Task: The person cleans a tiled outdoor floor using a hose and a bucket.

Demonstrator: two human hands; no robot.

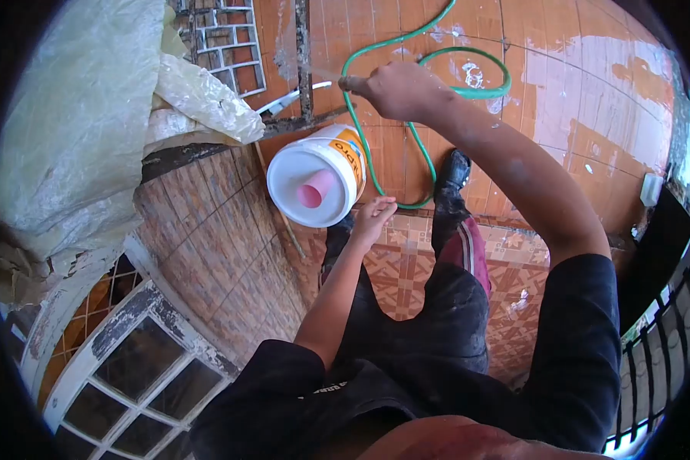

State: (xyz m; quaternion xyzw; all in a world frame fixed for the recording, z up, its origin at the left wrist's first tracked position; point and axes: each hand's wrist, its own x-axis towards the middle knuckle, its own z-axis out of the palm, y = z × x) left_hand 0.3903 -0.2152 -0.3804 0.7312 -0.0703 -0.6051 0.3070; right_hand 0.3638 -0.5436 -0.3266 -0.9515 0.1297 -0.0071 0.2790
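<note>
My right hand (397, 88) is closed around the end of a green garden hose (479, 93), with a thumb or finger at its tip. A faint spray of water seems to leave it leftward, towards a rusty metal bar (304, 61). My left hand (374, 221) hangs beside a white bucket (353, 153), fingers loosely bent and holding nothing I can see. On the bucket's white lid (287, 180) lies or stands a pink cup (314, 189). Between my hands the hose loops over the tiles.
A wet orange tiled floor (544, 107) spreads ahead. Pale plastic sheeting (77, 138) hangs at left, near a metal grille (234, 50) and a peeling white window frame (142, 353). My boot (454, 176) stands by the hose. Black railing (659, 368) is at right.
</note>
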